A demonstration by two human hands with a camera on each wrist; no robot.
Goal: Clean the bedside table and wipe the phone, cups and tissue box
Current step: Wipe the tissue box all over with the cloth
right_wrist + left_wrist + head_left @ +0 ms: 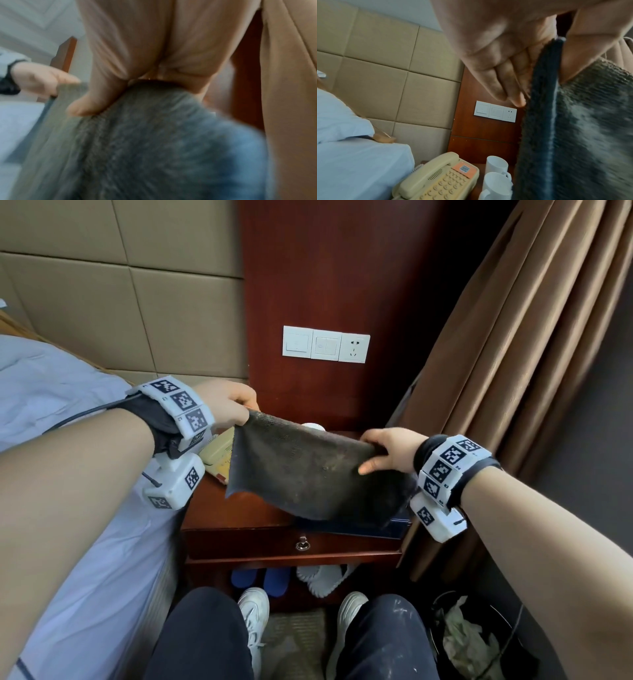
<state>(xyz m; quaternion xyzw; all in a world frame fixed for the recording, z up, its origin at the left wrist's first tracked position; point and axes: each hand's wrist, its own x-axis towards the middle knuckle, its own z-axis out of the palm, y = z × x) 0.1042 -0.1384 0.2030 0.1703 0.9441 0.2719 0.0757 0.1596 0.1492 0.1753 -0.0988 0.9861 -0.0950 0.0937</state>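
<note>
A dark grey cloth [308, 470] hangs spread above the wooden bedside table [236, 508]. My left hand [236, 405] pinches its upper left corner, and my right hand [383, 453] grips its upper right corner. In the left wrist view the cloth [573, 135] hangs from my fingers [510, 83]. A beige phone [440, 180] lies at the table's left, with two white cups [496, 175] beside it. In the head view the phone [217, 455] shows partly and one cup rim [313, 426] peeks over the cloth. A dark blue box [352, 527] lies under the cloth's lower edge.
A bed with a pale sheet [68, 508] borders the table on the left. Brown curtains [513, 371] hang on the right. A switch and socket panel [325, 344] sits on the wood wall. Slippers [260, 577] lie under the table, and a bin [479, 642] stands at lower right.
</note>
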